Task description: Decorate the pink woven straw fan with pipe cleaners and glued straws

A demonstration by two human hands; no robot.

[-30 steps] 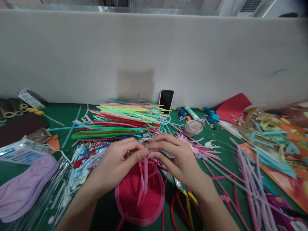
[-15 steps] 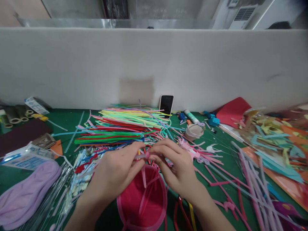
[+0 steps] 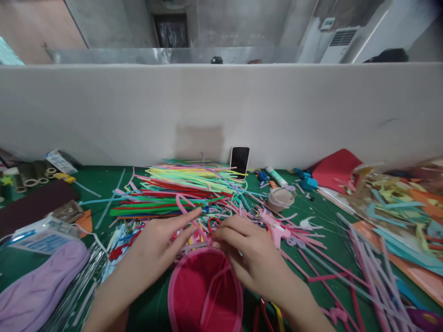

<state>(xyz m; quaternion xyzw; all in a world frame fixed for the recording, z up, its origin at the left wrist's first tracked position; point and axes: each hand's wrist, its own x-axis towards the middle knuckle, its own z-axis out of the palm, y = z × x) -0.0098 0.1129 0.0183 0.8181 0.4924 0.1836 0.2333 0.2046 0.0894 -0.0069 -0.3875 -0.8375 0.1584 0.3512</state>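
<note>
Partition board, pale and matte, rose behind the green table (image 3: 104,175), whose felt-like top was strewn with thin plastic strips (image 3: 180,189) in neon colours, heaped at its middle. At the near edge lay a round crimson fabric disc (image 3: 204,295) rimmed in pink tubing. The left hand (image 3: 155,246) lay flat, fingers spread and holding nothing, just beyond the disc; the right hand (image 3: 247,251) pinched a pink strip (image 3: 210,240) at the disc's far rim.
</note>
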